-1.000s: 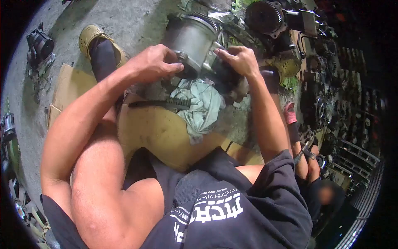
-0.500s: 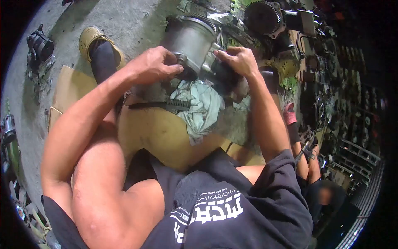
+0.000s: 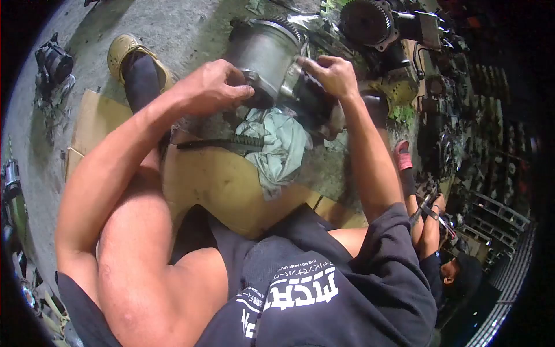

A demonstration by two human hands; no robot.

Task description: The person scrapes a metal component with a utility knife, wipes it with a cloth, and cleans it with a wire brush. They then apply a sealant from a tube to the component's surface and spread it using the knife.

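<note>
A grey cylindrical metal housing (image 3: 261,58) with a toothed gear (image 3: 287,26) at its far end lies on the floor in front of me. My left hand (image 3: 217,87) is closed at its near left edge, thumb and fingers around a small lug (image 3: 251,77). On the other side, my right hand (image 3: 330,76) has its fingers pinched at a side fitting (image 3: 291,78), their tips smeared by motion; what they hold is too small to make out. A dark round part (image 3: 315,98) sits below the right hand. A crumpled pale rag (image 3: 280,144) lies just nearer to me.
A dark toothed strip (image 3: 222,143) lies beside the rag over cardboard (image 3: 222,179). Another geared unit (image 3: 370,24) stands at the upper right. Many dark machine parts line the right side, where a person (image 3: 430,231) sits. A black part (image 3: 54,63) is at the far left.
My right hand's fingers have shifted slightly up and left at the fitting. My left hand stays almost in place. The person on the right has turned their head.
</note>
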